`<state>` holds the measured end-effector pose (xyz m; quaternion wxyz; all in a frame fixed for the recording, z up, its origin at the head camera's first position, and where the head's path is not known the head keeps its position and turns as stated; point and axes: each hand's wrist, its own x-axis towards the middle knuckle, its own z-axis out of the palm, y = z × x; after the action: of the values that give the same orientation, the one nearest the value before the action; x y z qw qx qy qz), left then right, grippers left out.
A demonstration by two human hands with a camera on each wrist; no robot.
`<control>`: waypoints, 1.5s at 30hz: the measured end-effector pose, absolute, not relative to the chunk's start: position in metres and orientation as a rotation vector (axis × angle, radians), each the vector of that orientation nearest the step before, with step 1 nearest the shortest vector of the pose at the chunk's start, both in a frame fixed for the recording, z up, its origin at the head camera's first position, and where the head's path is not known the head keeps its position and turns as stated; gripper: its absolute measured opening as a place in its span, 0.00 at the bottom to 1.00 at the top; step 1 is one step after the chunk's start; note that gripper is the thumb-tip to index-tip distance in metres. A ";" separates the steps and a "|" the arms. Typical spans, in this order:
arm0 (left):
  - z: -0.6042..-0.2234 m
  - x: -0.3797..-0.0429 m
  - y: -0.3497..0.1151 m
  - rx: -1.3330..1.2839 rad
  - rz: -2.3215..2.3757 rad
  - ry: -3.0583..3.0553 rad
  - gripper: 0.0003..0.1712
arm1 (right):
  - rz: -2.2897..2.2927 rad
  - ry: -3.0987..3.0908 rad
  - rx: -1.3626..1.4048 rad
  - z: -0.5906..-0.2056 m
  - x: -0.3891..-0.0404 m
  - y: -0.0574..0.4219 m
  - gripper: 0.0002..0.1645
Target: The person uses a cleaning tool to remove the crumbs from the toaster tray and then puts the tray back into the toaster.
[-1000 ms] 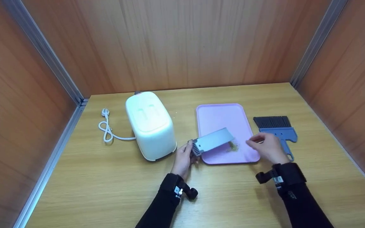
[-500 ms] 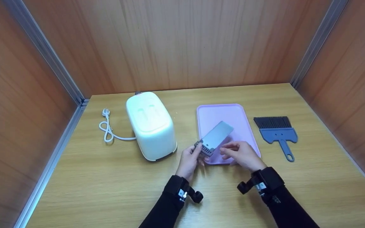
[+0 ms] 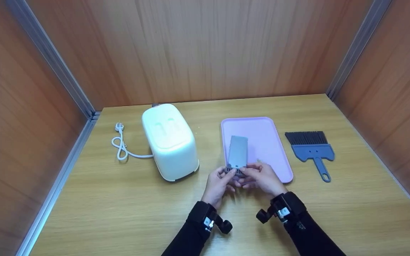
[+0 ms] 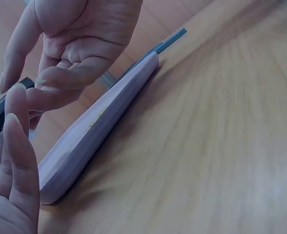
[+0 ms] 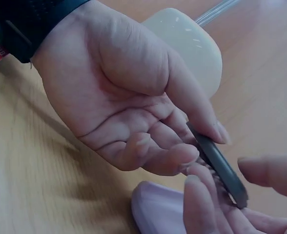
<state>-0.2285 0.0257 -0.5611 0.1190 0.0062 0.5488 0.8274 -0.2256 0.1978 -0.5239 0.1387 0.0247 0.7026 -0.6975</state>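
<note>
A flat metal crumb tray (image 3: pixel 238 151) with a dark slotted end (image 3: pixel 234 171) points away from me over the left part of the purple tray (image 3: pixel 262 133). My left hand (image 3: pixel 216 186) pinches the left side of the slotted end. On its right side, my right hand (image 3: pixel 266 180) pinches the same end between thumb and fingers. The right wrist view shows the dark edge (image 5: pixel 220 163) between the fingertips of both hands. A few crumbs (image 4: pixel 98 118) lie on the purple tray, mostly hidden by my right hand in the head view.
To the left stands a white toaster (image 3: pixel 169 142), its white cord (image 3: pixel 139 155) and plug (image 3: pixel 119 127) lying beside it. A blue brush (image 3: pixel 313 151) with black bristles lies right of the purple tray. Wooden panels enclose the back and sides.
The crumb tray has turned from pointing right to pointing straight away. My right hand has moved left from beside the brush and taken hold of the slotted end; the left hand has shifted slightly right.
</note>
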 end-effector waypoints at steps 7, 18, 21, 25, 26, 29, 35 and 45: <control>-0.559 -0.226 0.026 0.016 2.402 1.633 0.15 | -2.110 1.940 0.088 -0.525 -0.224 0.197 0.29; -0.556 -0.221 0.021 0.034 2.407 1.646 0.16 | -2.200 1.867 0.107 -0.522 -0.222 0.197 0.28; -0.554 -0.218 0.017 0.022 2.413 1.640 0.17 | -2.215 1.868 0.088 -0.521 -0.222 0.197 0.28; -0.552 -0.214 0.010 0.013 2.416 1.655 0.19 | -2.198 1.883 0.052 -0.520 -0.222 0.200 0.27; -0.552 -0.212 0.007 0.015 2.414 1.662 0.19 | -2.190 1.888 0.045 -0.520 -0.222 0.200 0.27; -0.549 -0.208 -0.003 0.009 2.410 1.689 0.19 | -2.174 1.891 0.029 -0.519 -0.222 0.202 0.26; -0.540 -0.197 -0.032 -0.085 2.455 1.798 0.16 | -2.167 1.876 0.088 -0.517 -0.223 0.206 0.26; -0.513 -0.193 -0.090 -0.382 2.600 1.963 0.18 | -2.165 1.884 0.094 -0.516 -0.222 0.208 0.24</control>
<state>-0.1931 -0.0900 -0.5130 -0.0693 -0.1161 0.5970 0.7908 -0.2222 0.2079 -0.5161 0.1349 0.0323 0.6501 -0.7471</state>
